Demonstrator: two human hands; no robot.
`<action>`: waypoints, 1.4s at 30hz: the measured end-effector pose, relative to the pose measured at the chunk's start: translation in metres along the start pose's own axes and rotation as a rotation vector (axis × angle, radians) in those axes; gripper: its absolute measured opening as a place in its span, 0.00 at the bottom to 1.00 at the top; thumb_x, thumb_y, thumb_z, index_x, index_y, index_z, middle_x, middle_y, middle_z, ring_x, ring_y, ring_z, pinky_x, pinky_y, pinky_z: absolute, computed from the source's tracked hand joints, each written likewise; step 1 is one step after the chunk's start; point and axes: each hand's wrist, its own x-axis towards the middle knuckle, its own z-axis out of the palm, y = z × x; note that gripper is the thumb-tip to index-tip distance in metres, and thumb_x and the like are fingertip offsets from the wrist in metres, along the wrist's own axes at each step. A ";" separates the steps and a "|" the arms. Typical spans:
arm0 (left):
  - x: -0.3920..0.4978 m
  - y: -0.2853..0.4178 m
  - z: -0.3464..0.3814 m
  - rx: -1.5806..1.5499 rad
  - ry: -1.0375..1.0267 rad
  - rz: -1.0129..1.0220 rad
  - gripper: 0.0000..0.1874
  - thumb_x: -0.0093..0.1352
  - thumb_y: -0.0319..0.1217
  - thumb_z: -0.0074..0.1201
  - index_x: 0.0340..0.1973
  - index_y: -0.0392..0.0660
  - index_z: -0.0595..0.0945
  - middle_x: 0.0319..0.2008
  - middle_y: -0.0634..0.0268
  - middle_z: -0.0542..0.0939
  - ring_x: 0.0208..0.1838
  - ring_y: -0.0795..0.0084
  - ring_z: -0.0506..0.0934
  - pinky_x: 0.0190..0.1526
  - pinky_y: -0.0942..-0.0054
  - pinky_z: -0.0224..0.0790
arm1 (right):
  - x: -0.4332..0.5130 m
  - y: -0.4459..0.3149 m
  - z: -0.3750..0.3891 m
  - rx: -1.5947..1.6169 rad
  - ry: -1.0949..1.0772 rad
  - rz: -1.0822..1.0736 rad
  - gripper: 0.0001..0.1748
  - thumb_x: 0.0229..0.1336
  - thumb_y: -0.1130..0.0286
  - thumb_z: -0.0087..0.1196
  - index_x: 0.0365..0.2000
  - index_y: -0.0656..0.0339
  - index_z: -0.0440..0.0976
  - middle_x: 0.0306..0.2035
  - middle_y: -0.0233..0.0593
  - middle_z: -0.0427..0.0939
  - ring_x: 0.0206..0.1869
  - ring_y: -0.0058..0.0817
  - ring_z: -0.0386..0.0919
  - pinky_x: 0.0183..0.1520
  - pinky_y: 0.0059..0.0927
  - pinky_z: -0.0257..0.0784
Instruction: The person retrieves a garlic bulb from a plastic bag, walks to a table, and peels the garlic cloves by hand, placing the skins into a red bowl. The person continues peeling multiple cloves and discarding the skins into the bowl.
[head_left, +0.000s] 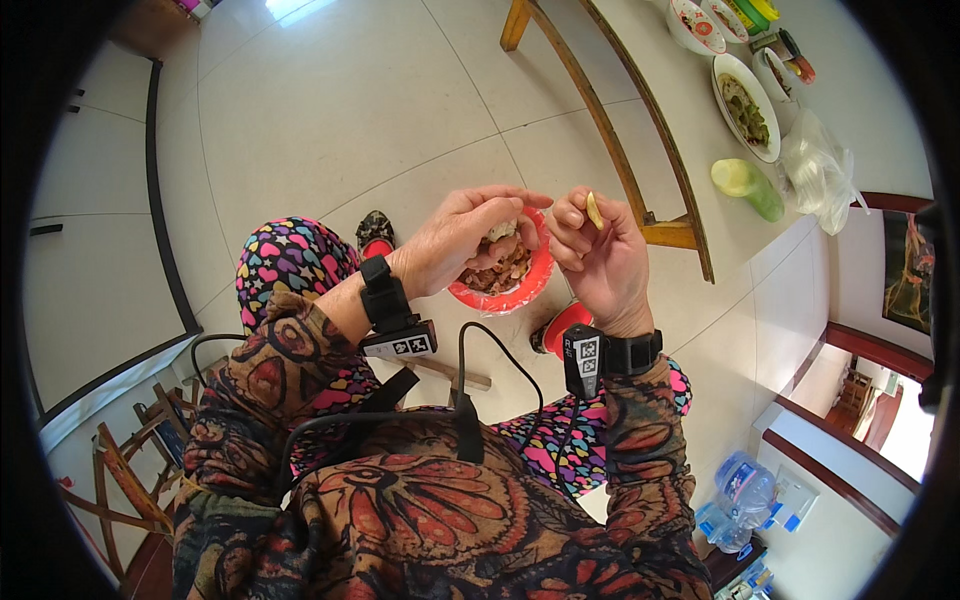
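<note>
My left hand (476, 236) is over a red bin (541, 274) lined with a clear plastic bag. Its fingers curl around a whitish lump (502, 229), perhaps a garlic bulb, mostly hidden by the hand. Brown, dry-looking scraps (499, 277) fill the bin below. To the right of the rim, my right hand (600, 247) pinches a small pale yellow sliver (594, 211) between thumb and forefinger, possibly a garlic clove. Its other fingers are folded toward the palm.
A table (686, 124) at upper right bears an oval plate of food (746, 109), several bowls (696, 27), a cut green gourd-like vegetable (746, 187) and a plastic bag (817, 169). Wooden chairs (124, 480) stand lower left, water bottles (742, 487) lower right. Black cables (461, 360) cross my lap.
</note>
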 end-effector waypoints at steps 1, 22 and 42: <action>0.000 0.000 0.000 -0.004 0.000 0.004 0.20 0.73 0.33 0.39 0.55 0.33 0.75 0.31 0.67 0.78 0.22 0.87 0.62 0.24 0.86 0.53 | 0.000 0.000 0.000 0.011 -0.001 0.006 0.10 0.65 0.65 0.44 0.30 0.59 0.66 0.28 0.29 0.65 0.23 0.16 0.54 0.23 0.18 0.53; 0.003 0.000 -0.002 -0.235 0.016 0.004 0.20 0.78 0.39 0.31 0.48 0.36 0.73 0.36 0.58 0.79 0.30 0.76 0.72 0.23 0.85 0.60 | -0.004 0.000 0.001 -0.379 0.166 -0.134 0.08 0.65 0.68 0.53 0.36 0.63 0.73 0.28 0.30 0.75 0.21 0.10 0.59 0.21 0.14 0.53; 0.006 -0.011 -0.009 -0.644 -0.095 -0.028 0.20 0.77 0.39 0.35 0.52 0.37 0.75 0.49 0.57 0.78 0.51 0.65 0.77 0.57 0.62 0.71 | 0.002 0.023 0.015 -1.514 0.114 -0.901 0.09 0.50 0.77 0.65 0.33 0.59 0.75 0.29 0.36 0.76 0.26 0.26 0.76 0.28 0.26 0.71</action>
